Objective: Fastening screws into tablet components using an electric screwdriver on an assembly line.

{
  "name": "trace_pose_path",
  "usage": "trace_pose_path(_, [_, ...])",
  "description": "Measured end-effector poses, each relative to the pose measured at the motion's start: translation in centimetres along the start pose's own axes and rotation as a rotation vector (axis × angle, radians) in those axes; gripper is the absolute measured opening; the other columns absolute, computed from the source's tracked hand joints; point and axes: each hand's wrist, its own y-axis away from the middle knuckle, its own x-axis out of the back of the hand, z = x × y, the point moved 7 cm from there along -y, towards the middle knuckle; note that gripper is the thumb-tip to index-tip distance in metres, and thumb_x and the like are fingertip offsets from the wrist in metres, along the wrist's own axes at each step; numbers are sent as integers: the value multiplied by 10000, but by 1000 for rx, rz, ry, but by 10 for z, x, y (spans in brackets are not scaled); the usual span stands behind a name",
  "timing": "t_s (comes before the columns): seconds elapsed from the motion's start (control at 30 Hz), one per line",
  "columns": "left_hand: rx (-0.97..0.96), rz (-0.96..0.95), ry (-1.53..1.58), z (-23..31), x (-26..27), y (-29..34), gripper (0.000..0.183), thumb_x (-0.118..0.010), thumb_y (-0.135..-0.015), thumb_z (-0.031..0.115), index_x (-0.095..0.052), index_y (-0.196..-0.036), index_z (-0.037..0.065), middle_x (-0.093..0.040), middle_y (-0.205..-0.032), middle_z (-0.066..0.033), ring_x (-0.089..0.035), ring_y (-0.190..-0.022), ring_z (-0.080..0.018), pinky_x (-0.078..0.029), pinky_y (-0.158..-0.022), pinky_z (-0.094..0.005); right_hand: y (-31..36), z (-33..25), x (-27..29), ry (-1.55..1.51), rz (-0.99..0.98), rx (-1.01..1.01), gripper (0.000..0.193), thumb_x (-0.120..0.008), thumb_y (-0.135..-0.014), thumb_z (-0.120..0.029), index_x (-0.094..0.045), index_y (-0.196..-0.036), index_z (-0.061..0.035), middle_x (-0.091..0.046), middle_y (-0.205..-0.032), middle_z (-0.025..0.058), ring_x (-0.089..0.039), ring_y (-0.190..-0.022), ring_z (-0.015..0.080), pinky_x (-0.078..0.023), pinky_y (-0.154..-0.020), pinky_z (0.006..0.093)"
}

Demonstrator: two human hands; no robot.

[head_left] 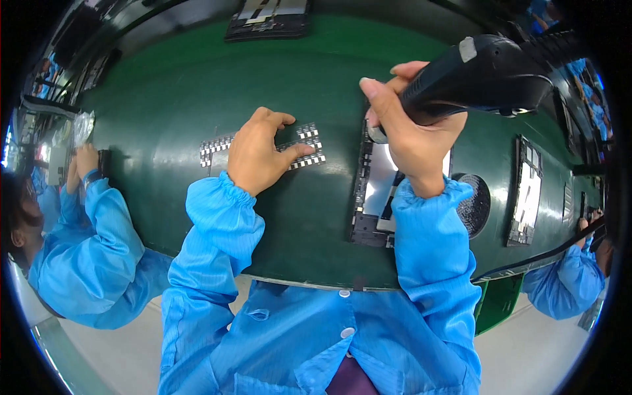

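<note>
My right hand (418, 135) grips a black handheld tool (471, 76) with a rounded body and vent slots; its exact kind I cannot tell. The tool's silvery end (377, 133) hangs over the upper part of a flat, opened tablet-like device (368, 217) with a black frame and silver panel. My right forearm covers part of that device. On the left, my left hand (258, 148) lies palm down, thumb and forefinger spread, over a sheet of small black-and-white pieces (308, 133). A similar strip (216, 146) shows on the hand's other side.
A black round dish (475, 204) stands beside my right forearm. Further right lies another opened device (525, 191), and one more (268, 18) sits at the far edge of the green table (158, 105). People in blue work at left (92, 250) and right (566, 280).
</note>
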Motion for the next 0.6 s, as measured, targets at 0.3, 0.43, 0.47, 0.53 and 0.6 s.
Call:
trace_pose_path(0.3, [227, -331, 367, -19, -19, -20, 241, -786, -627, 46, -625, -792, -23, -627, -726, -57, -542, -605, -67, -450, -540, -203, 3, -80, 100, 192, 9, 175, 385, -682, -724, 12, -490, -1057, 12, -567, -593, 69, -553, -480, 143, -453, -485, 259])
trace_pose_path(0.43, [302, -408, 482, -10, -26, -24, 206, -747, -661, -4, -630, -826, -40, -629, -709, -52, -522, -573, -53, -439, -534, -191, 27, -75, 158, 33, 137, 115, 319, -715, -698, 21, -528, -952, -24, -580, -590, 75, -560, -476, 157, -442, -473, 244])
trace_pose_path(0.47, [327, -401, 515, -9, -27, -24, 201, -744, -661, -5, -635, -826, -42, -629, -701, -46, -514, -560, -51, -433, -527, -197, 32, -72, 162, 38, 146, 118, 319, -715, -698, 21, -528, -952, -24, -580, -590, 75, -560, -476, 157, -442, -473, 244])
trace_pose_path(0.53, [246, -369, 399, -11, -28, -24, 184, -742, -656, -10, -642, -807, -42, -625, -688, -44, -513, -558, -53, -429, -526, -208, 41, -61, 178, 83, 300, 59, 317, -712, -696, 36, -517, -941, -18, -569, -586, 74, -554, -475, 167, -442, -470, 255])
trace_pose_path(0.6, [182, -315, 111, -8, -23, -24, 113, -731, -647, -17, -652, -726, -25, -617, -663, -57, -522, -563, -81, -421, -527, -237, 43, -52, 183, 88, 328, 69, 317, -710, -698, 44, -517, -943, -13, -571, -590, 72, -553, -477, 161, -442, -467, 255])
